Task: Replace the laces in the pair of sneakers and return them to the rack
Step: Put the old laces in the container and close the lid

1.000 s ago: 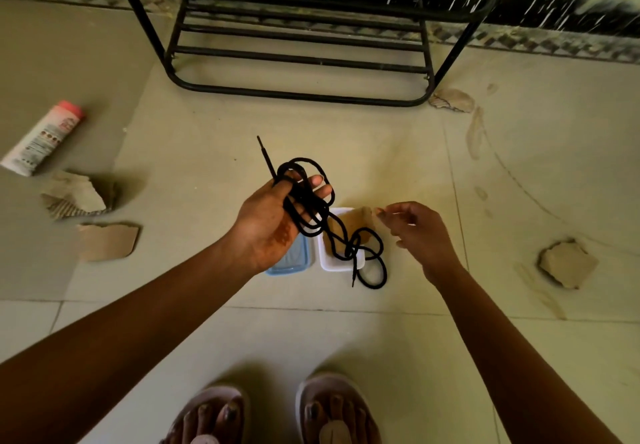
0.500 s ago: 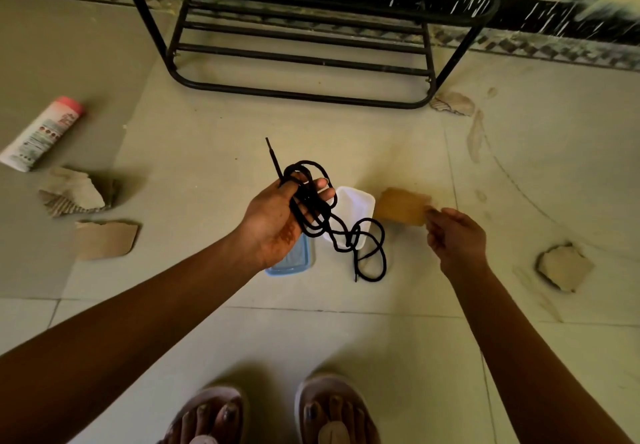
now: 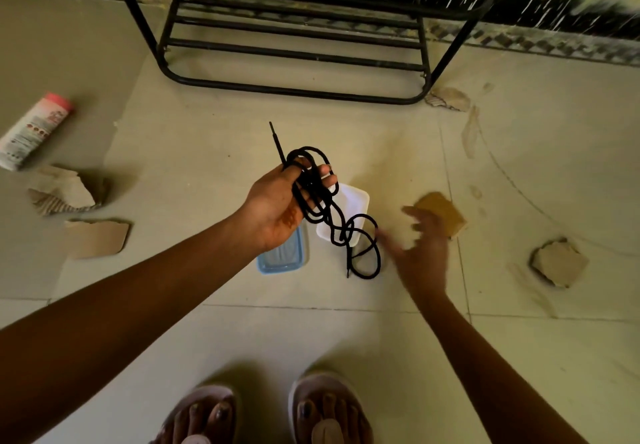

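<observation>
Both forearms are bare. The left hand has a small orange-brown mark on its palm. Well below it, the feet wear pale pinkish sandals; the toenails are painted dark.

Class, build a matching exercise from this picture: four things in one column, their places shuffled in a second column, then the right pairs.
Things
1. black laces
2. bottle
3. rack
4. blue lid

Places
A. lying on the floor, far left
B. standing by the wall, top of the view
C. gripped in the left hand
D. on the floor, beside the white tray

Pairs: 1-C, 2-A, 3-B, 4-D
</observation>
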`<action>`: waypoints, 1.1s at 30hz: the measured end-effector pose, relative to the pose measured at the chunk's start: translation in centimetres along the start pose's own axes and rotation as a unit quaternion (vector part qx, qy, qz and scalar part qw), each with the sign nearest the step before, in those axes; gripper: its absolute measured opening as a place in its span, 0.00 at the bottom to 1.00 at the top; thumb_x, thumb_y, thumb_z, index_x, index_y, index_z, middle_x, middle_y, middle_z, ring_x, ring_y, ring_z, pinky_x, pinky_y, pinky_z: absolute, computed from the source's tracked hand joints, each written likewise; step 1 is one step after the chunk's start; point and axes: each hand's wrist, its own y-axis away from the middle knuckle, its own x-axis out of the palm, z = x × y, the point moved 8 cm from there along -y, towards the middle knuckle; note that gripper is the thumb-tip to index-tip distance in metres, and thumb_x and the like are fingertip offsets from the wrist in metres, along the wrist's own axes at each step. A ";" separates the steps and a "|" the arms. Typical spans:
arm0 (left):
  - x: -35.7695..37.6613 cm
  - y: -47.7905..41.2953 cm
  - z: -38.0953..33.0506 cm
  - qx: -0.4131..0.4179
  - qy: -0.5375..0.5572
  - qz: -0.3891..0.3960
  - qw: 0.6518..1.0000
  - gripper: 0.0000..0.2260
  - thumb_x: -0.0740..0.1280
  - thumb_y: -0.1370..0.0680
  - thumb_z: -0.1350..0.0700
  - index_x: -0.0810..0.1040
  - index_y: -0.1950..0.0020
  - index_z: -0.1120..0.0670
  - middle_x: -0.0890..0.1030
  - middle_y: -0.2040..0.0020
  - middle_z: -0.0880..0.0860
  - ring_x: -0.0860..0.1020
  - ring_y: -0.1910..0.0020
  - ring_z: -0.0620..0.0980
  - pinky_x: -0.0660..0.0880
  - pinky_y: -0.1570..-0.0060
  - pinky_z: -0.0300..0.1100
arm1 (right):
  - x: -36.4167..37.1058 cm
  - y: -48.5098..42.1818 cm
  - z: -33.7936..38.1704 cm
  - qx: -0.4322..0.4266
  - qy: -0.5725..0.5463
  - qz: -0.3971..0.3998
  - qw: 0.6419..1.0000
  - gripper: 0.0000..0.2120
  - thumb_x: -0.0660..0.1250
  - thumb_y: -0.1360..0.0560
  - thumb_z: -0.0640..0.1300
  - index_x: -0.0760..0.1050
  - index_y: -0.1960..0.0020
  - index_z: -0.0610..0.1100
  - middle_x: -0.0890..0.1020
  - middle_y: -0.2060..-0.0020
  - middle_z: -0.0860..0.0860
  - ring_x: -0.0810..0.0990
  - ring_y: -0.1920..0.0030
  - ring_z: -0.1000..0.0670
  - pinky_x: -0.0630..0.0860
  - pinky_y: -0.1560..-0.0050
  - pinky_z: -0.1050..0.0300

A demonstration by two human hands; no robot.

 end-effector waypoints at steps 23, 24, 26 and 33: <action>0.8 -5.0 4.5 0.260 -0.827 0.137 0.479 0.22 0.52 0.20 0.47 0.67 0.29 0.54 0.70 0.32 0.54 0.68 0.37 0.56 0.63 0.39 0.46 | 3.2 -2.7 4.0 0.148 -0.313 0.074 0.935 0.09 0.68 0.27 0.32 0.79 0.60 0.44 0.83 0.66 0.48 0.81 0.68 0.53 0.80 0.60 0.59; 0.7 -4.8 4.6 0.260 -0.807 0.147 0.509 0.24 0.50 0.22 0.46 0.70 0.32 0.56 0.70 0.32 0.57 0.68 0.37 0.58 0.66 0.39 0.48 | 3.6 -2.9 4.1 0.128 -0.278 0.067 0.950 0.09 0.68 0.27 0.33 0.80 0.59 0.45 0.83 0.63 0.48 0.81 0.65 0.52 0.80 0.58 0.59; 0.6 -4.5 4.3 0.278 -0.749 0.153 0.582 0.22 0.52 0.23 0.50 0.76 0.38 0.61 0.70 0.35 0.61 0.72 0.42 0.61 0.70 0.41 0.49 | 4.4 -2.8 5.0 0.057 -0.165 0.057 0.983 0.07 0.67 0.27 0.33 0.82 0.55 0.41 0.83 0.57 0.45 0.79 0.61 0.52 0.74 0.56 0.67; -2.2 -4.4 1.6 0.235 -0.568 -0.039 0.788 0.13 0.70 0.27 0.59 0.72 0.45 0.57 0.74 0.47 0.54 0.77 0.59 0.50 0.71 0.62 0.36 | 6.4 -1.6 7.3 -0.094 0.009 0.087 0.992 0.09 0.70 0.33 0.32 0.80 0.55 0.42 0.82 0.61 0.47 0.80 0.61 0.48 0.78 0.59 0.56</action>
